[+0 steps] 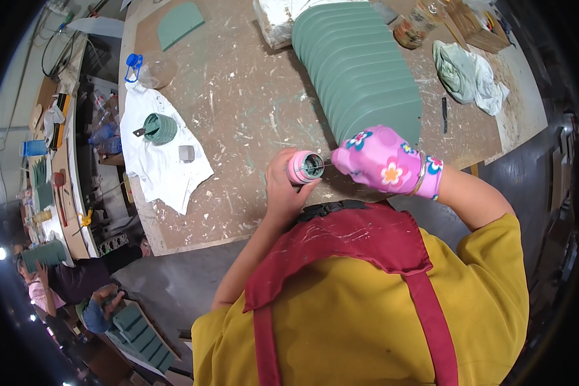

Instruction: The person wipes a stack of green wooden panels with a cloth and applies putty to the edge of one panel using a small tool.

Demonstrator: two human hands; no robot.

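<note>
The fingers of the left hand grip a pink jar; the gloved right hand is closed around a thin tool entering it. Green panels lie farther.

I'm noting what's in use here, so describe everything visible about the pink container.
The pink container is small and rounded, probably plastic, its open round mouth dark green inside. The left hand grips its side near the table's front edge, mouth facing the camera. A thin tool from the gloved right hand reaches the mouth; its far end is unclear.
</note>
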